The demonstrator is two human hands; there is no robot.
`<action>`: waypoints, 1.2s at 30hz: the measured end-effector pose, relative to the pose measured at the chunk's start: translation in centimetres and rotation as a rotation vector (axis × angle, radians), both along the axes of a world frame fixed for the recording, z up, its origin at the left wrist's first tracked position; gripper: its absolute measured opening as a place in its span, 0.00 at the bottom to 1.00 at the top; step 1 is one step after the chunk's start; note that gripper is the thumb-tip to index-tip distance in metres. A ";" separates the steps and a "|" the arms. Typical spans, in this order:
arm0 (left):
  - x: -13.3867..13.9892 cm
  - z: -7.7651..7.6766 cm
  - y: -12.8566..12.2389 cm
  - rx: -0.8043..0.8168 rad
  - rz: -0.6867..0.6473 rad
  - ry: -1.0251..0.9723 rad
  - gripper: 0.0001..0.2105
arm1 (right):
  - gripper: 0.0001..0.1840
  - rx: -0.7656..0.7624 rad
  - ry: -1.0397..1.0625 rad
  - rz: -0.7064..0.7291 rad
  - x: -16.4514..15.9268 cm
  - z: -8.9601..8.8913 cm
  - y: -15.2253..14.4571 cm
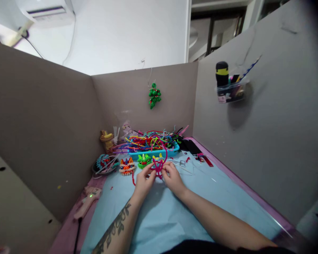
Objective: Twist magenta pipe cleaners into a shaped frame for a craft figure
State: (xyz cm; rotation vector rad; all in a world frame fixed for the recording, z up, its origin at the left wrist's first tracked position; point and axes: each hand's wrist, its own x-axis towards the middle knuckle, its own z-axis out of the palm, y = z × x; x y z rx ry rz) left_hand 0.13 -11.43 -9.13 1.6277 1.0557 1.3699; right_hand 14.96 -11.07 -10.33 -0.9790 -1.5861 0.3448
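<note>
Between my two hands, above the blue-covered table, is a bent and crossed magenta pipe cleaner shape (158, 168), with one long strand rising in a curve. My left hand (144, 178) pinches its left side, and a loose strand hangs down to the left of that hand. My right hand (173, 177) grips the right side between thumb and fingers. Just beyond my left hand sit a green pipe cleaner animal head (144, 161) and an orange and cream one (127, 167). A yellow piece (158, 156) is partly hidden behind the magenta shape.
A blue tray (137, 155) heaped with colourful pipe cleaners stands at the back. Scissors (182, 163) lie right of my hands. At left are a dark bowl (106, 170), a pink glue gun (88, 201) and a yellow-lidded cup (106, 139). Grey partitions (148, 120) enclose the table.
</note>
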 end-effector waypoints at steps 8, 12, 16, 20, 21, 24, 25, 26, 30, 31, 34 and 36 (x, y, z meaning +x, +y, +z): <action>0.1 -0.2 0.8 -0.243 -0.006 -0.343 0.17 | 0.05 0.036 -0.070 0.012 0.0 0.0 -0.1; -0.2 0.3 0.6 -0.265 0.031 -0.386 0.18 | 0.15 0.161 -0.073 -0.101 0.9 0.0 0.3; -0.5 0.3 0.6 -0.304 -0.049 -0.349 0.16 | 0.22 0.329 -0.282 -0.157 2.5 0.6 0.8; -0.5 0.0 0.7 -0.315 -0.107 -0.323 0.15 | 0.17 0.360 -0.345 -0.254 3.8 1.1 1.3; -0.5 -0.1 0.7 -0.309 -0.104 -0.328 0.15 | 0.16 0.362 -0.344 -0.272 4.0 1.1 1.4; -0.6 -0.2 1.0 -0.271 -0.057 -0.369 0.16 | 0.16 0.365 -0.338 -0.305 4.7 1.1 1.8; -0.7 -0.2 1.1 -0.253 -0.034 -0.385 0.16 | 0.16 0.364 -0.338 -0.303 4.9 1.1 2.0; -0.7 -0.1 1.1 -0.234 -0.012 -0.397 0.16 | 0.16 0.359 -0.338 -0.296 5.0 1.0 2.1; -1.0 0.2 1.1 -0.177 0.054 -0.411 0.15 | 0.14 0.328 -0.277 -0.247 5.1 1.0 2.4; -1.0 0.3 1.0 -0.167 0.065 -0.410 0.15 | 0.14 0.322 -0.250 -0.221 5.0 1.0 2.4; -1.1 0.4 1.0 -0.147 0.085 -0.405 0.15 | 0.14 0.311 -0.188 -0.128 4.8 1.2 2.0; -1.2 0.3 1.1 -0.140 0.085 -0.403 0.15 | 0.14 0.310 -0.163 -0.078 4.7 1.4 1.7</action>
